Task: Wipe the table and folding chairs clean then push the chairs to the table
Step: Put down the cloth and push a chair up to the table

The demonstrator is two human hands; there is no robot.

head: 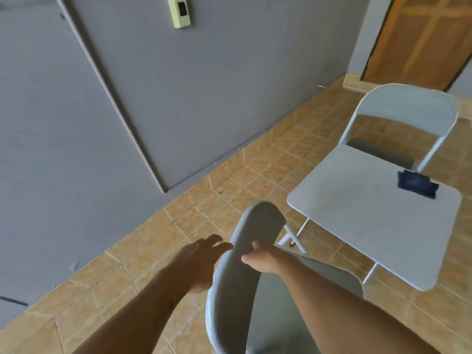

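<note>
A grey folding chair stands right below me, its backrest edge-on. My right hand is wrapped around the top of that backrest. My left hand hovers just left of the backrest with its fingers spread, holding nothing. A small white folding table stands to the right, a dark blue cloth lying flat near its far corner. A second grey folding chair stands behind the table, facing it.
A grey wall runs along the left, close to the near chair. The floor is orange tile. A wooden door is at the back right.
</note>
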